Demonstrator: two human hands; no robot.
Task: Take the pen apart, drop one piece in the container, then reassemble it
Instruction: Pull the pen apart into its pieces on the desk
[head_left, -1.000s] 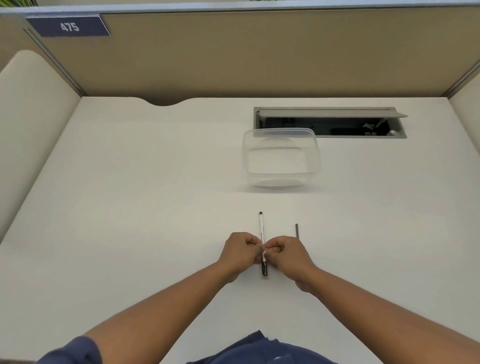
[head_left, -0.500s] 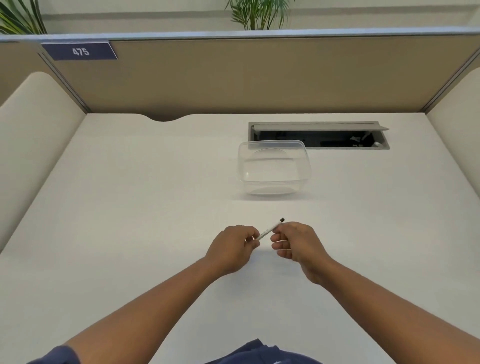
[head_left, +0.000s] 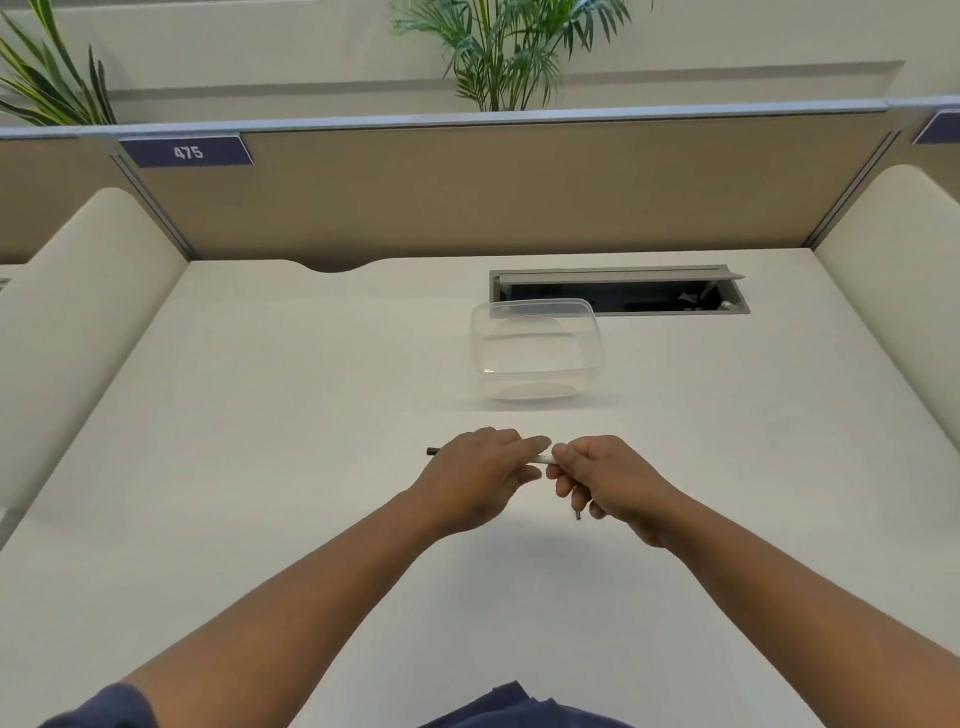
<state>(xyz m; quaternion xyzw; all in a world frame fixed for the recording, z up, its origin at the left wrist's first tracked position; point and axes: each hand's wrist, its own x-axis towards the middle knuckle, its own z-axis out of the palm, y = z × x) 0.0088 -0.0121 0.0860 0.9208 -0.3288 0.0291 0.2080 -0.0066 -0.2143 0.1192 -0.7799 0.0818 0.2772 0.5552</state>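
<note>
A: So, near to far, we count two hands, one pen, one loose dark piece, one container. Left hand (head_left: 475, 475) is curled around the pen (head_left: 543, 459), which lies level with its dark end poking out left; right hand (head_left: 610, 480) pinches the white end, and the small dark piece (head_left: 577, 514) pokes out under those fingers.

B: Agreed. Half a second ago we saw the pen slanting up to the right. The clear container (head_left: 535, 348) sits on the desk (head_left: 260, 415) beyond, empty.

Single head-worn view, angled forward and down over the desk (head_left: 260, 467); both hands near centre, partition (head_left: 519, 197) beyond.
</note>
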